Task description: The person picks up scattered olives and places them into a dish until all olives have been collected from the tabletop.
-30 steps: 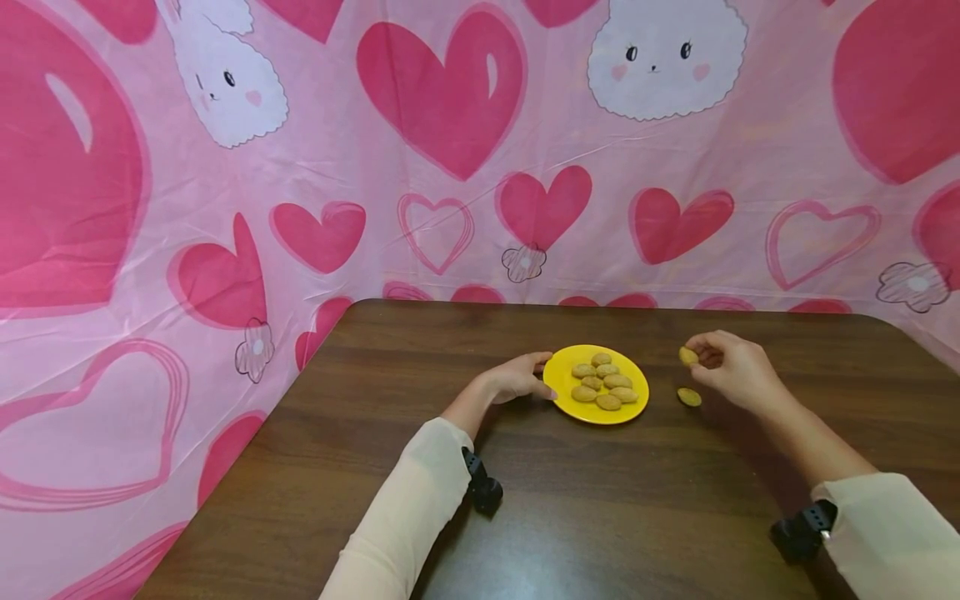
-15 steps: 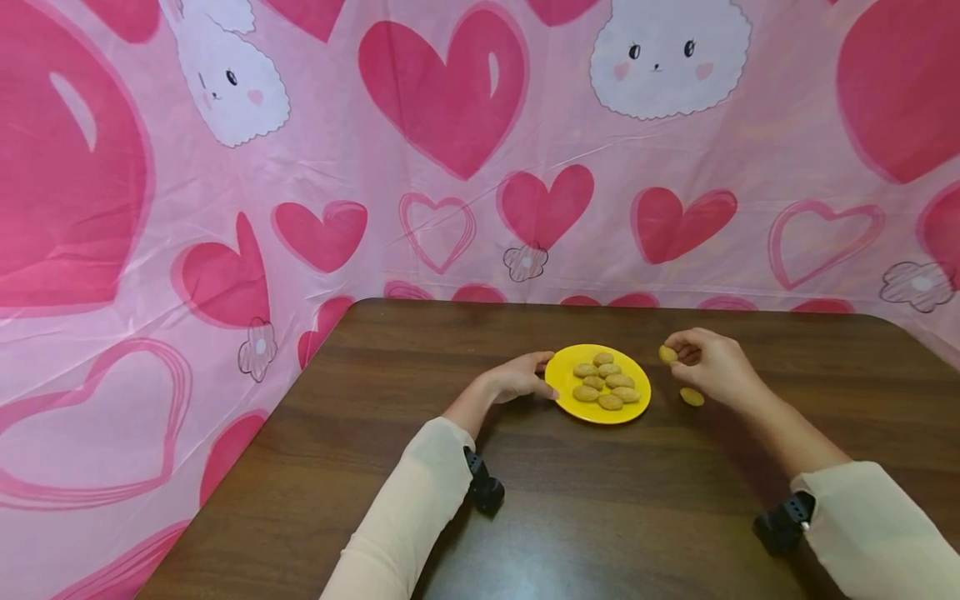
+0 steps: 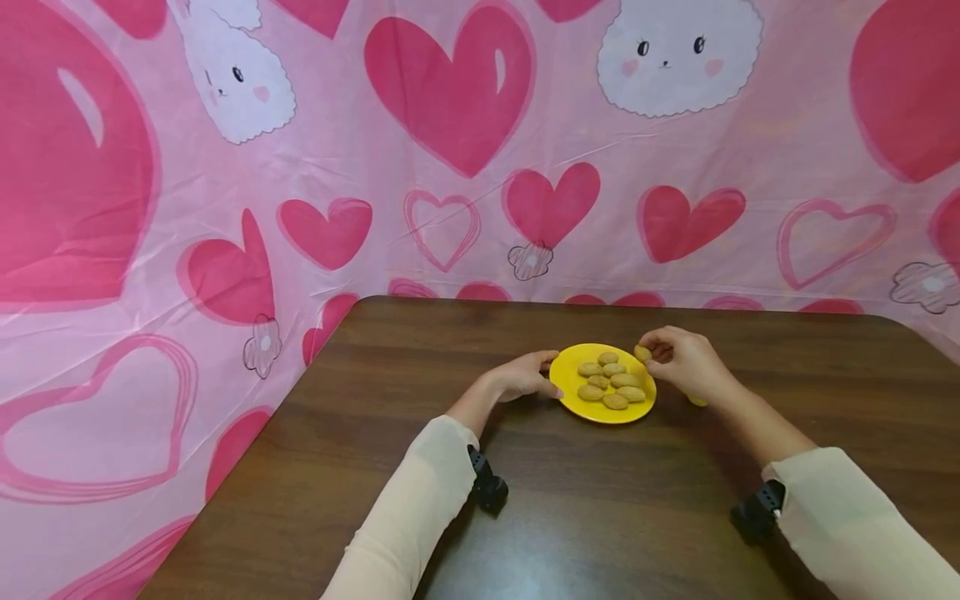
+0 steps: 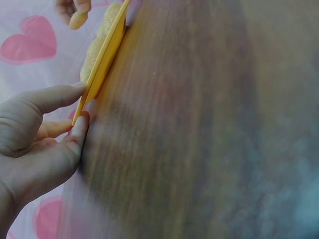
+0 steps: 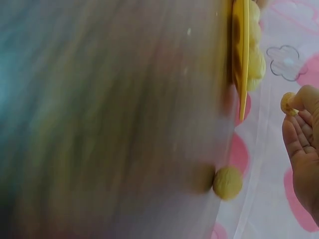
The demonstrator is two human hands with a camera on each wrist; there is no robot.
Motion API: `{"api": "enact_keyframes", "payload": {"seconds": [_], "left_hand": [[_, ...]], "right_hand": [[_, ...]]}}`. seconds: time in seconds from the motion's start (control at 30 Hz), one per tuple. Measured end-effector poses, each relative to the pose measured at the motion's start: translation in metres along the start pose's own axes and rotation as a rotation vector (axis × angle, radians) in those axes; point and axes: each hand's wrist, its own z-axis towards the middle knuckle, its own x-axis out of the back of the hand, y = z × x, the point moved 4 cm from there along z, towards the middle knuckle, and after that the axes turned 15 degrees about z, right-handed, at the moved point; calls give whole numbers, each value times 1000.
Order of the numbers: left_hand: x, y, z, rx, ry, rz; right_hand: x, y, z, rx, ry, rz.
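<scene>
A yellow plate (image 3: 570, 402) bears several small oval yellow-brown pieces (image 3: 615, 402), rough-skinned and thick. My left hand (image 3: 521, 377) pinches its left rim; in the left wrist view, the plate's edge (image 4: 103, 59) lies between thumb and fingers of that hand (image 4: 37, 134). Over the right rim, my right hand (image 3: 686, 360) pinches one more oval piece (image 3: 642, 353) between thumb and fingertips. The right wrist view shows this held piece (image 5: 287, 103) raised off the table. Another oval piece (image 3: 697, 401) lies on the table right of the plate, partly hidden by my right hand.
The dark brown wooden table (image 3: 375, 467) runs back to a pink cloth (image 3: 465, 233) printed with hearts and rabbit faces. Black wrist cameras sit on the left sleeve (image 3: 420, 492) and the right sleeve (image 3: 847, 508).
My right hand has moved left with the oval piece, from beyond the plate's right side to its rim. The left hand stays at the plate, and the head view has shifted slightly.
</scene>
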Motion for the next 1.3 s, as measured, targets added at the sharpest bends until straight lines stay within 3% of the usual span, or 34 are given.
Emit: {"api": "enact_keyframes", "payload": {"seconds": [0.43,0.87,1.3], "left_hand": [[-2,0,0,2,-15,-8],[-1,1,-1,-5,-12,2],[1,-1,0,-14,-8,6]], "right_hand": [[-30,-7,26,12,-54,10],[-48,-1,47,-100,-131,-3],[-59,-5,62,-108,-210,-47]]}}
